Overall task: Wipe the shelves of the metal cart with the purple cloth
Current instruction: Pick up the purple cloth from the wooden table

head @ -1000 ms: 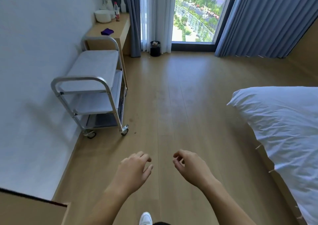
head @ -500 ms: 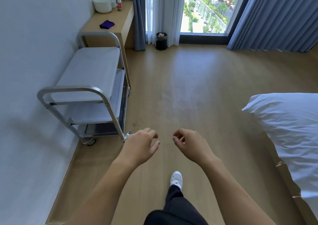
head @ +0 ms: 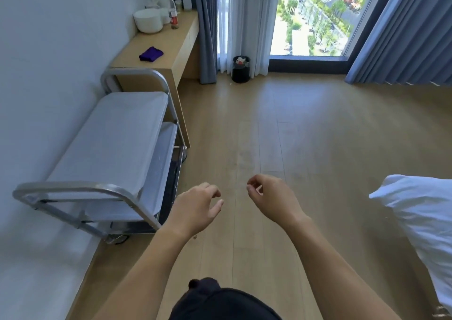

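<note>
– Where's the purple cloth [head: 151,54]? Neither hand has it.

– Up on the wooden surface [head: 176,43] past the far end of the metal cart [head: 110,136]. It lies crumpled on its own, well apart from both hands. The left hand [head: 195,207] hangs over the floor [head: 293,148] just beside the cart's near corner, fingers loosely curled, nothing in it. The right hand [head: 271,197] is much the same. Its thumb and forefinger nearly meet, but I see nothing between them.

– So what worries you?

– The reach, I'd say. The cart stands lengthwise along the wall [head: 49,50], close up to the end of the surface, so anyone going for the cloth has to pass alongside it. A hip against that near handle [head: 73,189] and I'd expect it to roll, since it's on castors [head: 117,239].

– And on the surface itself?

– A white bowl [head: 148,21] and a bottle [head: 172,11] with a red label stand further back. They're apart from the cloth, so a clean pick should miss them. A careless sweep could tip the bottle, though.

– Anything about the wiping?

– The lower shelves [head: 168,148] sit tucked under the top one, and only their edges show from here. It'd be easy to do the top and skip those, I'd guess. And pressing hard on a wheeled cart could shove it along the wall.
</note>
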{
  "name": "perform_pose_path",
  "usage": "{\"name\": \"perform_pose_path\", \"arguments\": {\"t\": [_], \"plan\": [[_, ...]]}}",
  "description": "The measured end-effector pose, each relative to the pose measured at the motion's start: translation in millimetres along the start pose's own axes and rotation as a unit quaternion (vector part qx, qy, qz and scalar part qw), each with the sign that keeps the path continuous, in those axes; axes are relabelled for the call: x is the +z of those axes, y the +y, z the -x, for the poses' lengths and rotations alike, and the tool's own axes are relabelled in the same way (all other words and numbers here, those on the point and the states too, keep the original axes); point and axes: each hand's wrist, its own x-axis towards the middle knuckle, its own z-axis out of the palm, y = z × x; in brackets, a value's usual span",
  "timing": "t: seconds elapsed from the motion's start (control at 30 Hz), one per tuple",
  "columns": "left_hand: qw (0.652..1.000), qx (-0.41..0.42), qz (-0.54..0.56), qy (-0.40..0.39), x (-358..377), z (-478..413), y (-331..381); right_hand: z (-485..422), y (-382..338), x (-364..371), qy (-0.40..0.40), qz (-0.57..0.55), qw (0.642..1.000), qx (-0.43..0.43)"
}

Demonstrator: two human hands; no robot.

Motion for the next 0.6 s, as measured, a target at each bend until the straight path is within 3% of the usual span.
{"name": "perform_pose_path", "arguments": {"t": [0.23,0.6], "plan": [[1.000,-0.003,0.023,0.011,-7.5,-138.7,-52.3,-138.5,7.7,9.1,-0.026,0.024,0.999,0.014],[0.999,-0.009,0.041,0.030,-71.2,-337.2,-152.3,-374.6,-54.7,1.6,-0.018,0.043,0.999,-0.014]]}}
